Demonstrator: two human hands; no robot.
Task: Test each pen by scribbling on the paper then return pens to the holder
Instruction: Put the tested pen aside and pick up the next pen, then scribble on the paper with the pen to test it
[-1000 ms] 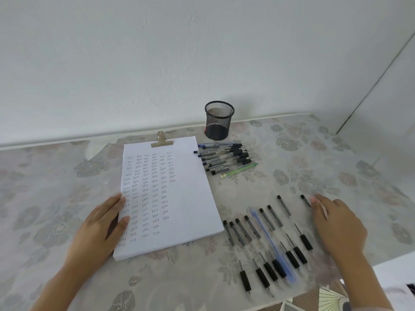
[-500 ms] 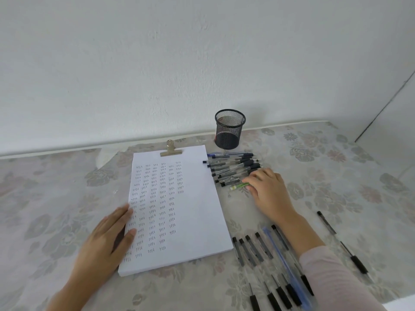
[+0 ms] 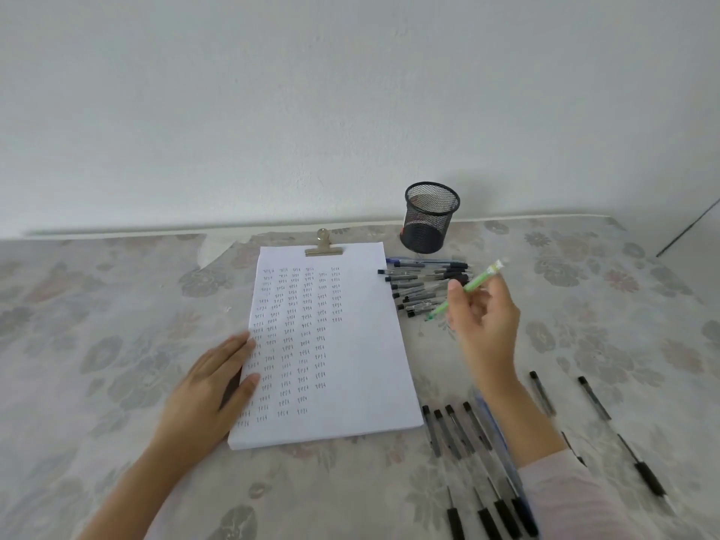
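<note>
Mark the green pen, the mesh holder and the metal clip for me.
green pen (image 3: pixel 481 278): head view, on the bare barrel near its upper end.
mesh holder (image 3: pixel 426 233): head view, on its front wall.
metal clip (image 3: pixel 323 250): head view, on its flat bar.

Green pen (image 3: pixel 481 278) tilted, aloft; paper stack (image 3: pixel 362 344) scribbled; black mesh holder (image 3: pixel 428 220) upright behind pen pile (image 3: pixel 420 284).

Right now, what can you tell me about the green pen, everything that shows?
The green pen is slim, with a light green, plastic-looking barrel and a whitish end. It is slightly blurred. The right hand pinches it near mid-barrel. It is tilted, with the whitish end up to the right and the tip down to the left, near the pen pile beside the paper. Whether the tip touches anything cannot be told.
</note>
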